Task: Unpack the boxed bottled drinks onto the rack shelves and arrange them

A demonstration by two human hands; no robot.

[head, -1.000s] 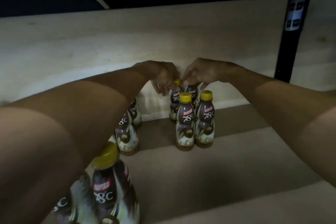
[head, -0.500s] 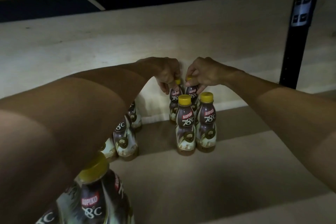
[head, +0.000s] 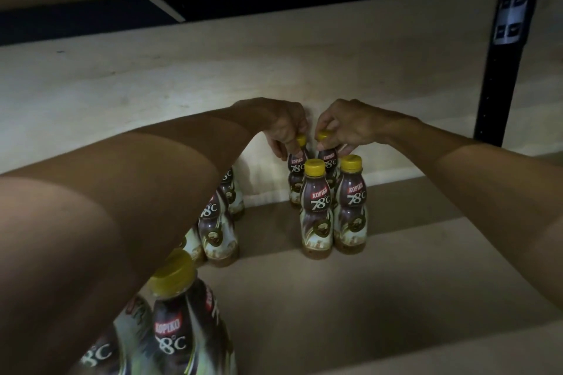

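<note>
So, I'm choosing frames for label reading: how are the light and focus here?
Head view: dim overall, with one bright patch on the wall behind the left hand and right hand; the labels on the front bottles read clearly; the nearest bottle, bottom left, is blurred.

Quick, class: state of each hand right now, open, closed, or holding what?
Left hand: closed, gripping the back-left bottle at its neck.
Right hand: closed, pinching the back-right bottle by its cap.
</note>
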